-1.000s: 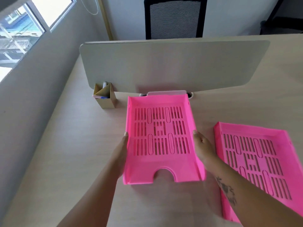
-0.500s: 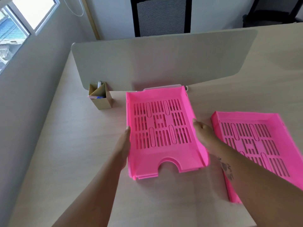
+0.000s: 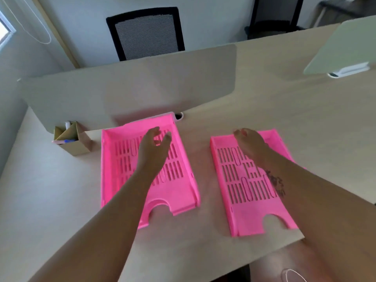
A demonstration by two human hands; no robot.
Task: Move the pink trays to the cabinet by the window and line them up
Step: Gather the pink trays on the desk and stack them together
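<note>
Two pink slotted trays lie flat on the pale wooden desk. The left pink tray (image 3: 179, 192) sits in front of the divider, its notched end toward me. The right pink tray (image 3: 244, 206) lies beside it, a gap of bare desk between them. My left hand (image 3: 154, 147) hovers over the far half of the left tray, fingers spread, holding nothing. My right hand (image 3: 249, 142) is over the far end of the right tray, fingers loosely curled; whether it touches the tray is unclear.
A grey desk divider (image 3: 130, 88) stands behind the trays. A cardboard pen holder (image 3: 73, 140) sits left of the left tray. A black mesh chair (image 3: 146, 33) is beyond the divider. The wall and window edge (image 3: 6, 29) are at far left. The desk edge (image 3: 223, 267) is close to me.
Both hands have let go of the left tray's sides. The left hand moved up over its far half; the right hand moved across to the right tray. The view shifted rightward.
</note>
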